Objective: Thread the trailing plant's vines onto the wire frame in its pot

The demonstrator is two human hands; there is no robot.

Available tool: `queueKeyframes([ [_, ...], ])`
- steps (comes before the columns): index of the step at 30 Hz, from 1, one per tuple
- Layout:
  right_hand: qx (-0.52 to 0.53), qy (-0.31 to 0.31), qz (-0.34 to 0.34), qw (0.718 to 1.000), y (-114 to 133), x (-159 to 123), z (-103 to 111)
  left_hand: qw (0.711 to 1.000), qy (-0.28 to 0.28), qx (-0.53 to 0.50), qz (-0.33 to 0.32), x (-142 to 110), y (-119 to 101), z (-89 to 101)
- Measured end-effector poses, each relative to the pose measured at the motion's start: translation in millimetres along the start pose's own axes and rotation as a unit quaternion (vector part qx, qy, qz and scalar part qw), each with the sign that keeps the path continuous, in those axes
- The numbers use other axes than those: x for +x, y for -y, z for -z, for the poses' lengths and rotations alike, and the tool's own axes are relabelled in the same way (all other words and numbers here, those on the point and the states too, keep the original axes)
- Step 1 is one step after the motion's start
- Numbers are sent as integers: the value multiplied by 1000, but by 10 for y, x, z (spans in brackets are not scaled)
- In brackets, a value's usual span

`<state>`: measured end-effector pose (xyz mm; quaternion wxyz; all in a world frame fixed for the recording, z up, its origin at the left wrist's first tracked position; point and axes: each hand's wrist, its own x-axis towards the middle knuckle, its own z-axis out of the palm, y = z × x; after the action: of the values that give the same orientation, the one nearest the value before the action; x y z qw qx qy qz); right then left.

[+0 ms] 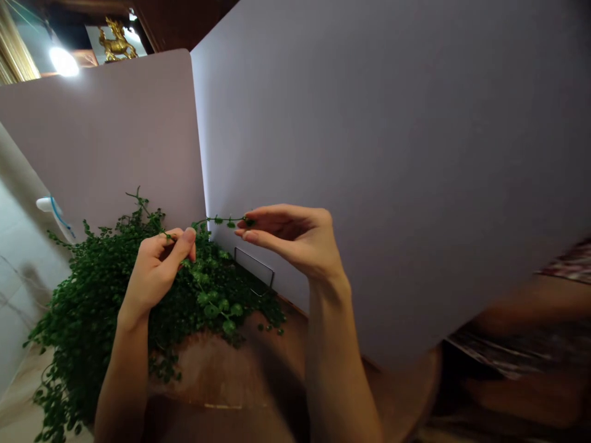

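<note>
A trailing green plant (106, 289) with many small round leaves spreads over the left of the wooden table. Above its right side, my left hand (159, 264) pinches a thin leafy stem (221, 219) between thumb and fingertips. That stem runs sideways to my right hand (295, 237), whose thumb and fingers close around its far end. A few small leaves show along the stretch between the two hands. More leafy sprigs (221, 307) hang below my left hand toward the tabletop.
A round wooden table (217, 369) carries the plant. Pale upright panels (392, 172) stand behind and to the right, with a thin wire stand (253, 271) at their foot. At upper left are a lit bulb (63, 61) and a golden horse figurine (116, 42). Patterned fabric (508, 354) lies at lower right.
</note>
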<state>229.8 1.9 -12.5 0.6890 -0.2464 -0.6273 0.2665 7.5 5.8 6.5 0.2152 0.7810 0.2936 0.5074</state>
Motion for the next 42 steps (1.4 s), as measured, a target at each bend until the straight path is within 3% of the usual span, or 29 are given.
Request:
queueKeyframes([
  [3,-27,8,15,999,41,-26,10,1000,-4,-1,-3,1,-5,17],
  [7,-138,-34,67,988,74,-44,34,1000,1,6,4,-5,-30,16],
  [18,-347,-24,224,910,131,-74,118,1000,7,5,2,-34,-76,4],
  [24,-390,-24,265,882,189,-136,101,1000,1,-1,1,-58,-83,8],
  [29,-425,-78,288,855,184,-125,17,1000,16,4,10,-65,-99,-11],
  [37,-407,-103,187,888,239,-138,7,1000,22,11,8,-64,-79,-13],
  [42,-334,-151,156,917,177,-114,-10,997,69,-2,-16,-74,-123,-33],
])
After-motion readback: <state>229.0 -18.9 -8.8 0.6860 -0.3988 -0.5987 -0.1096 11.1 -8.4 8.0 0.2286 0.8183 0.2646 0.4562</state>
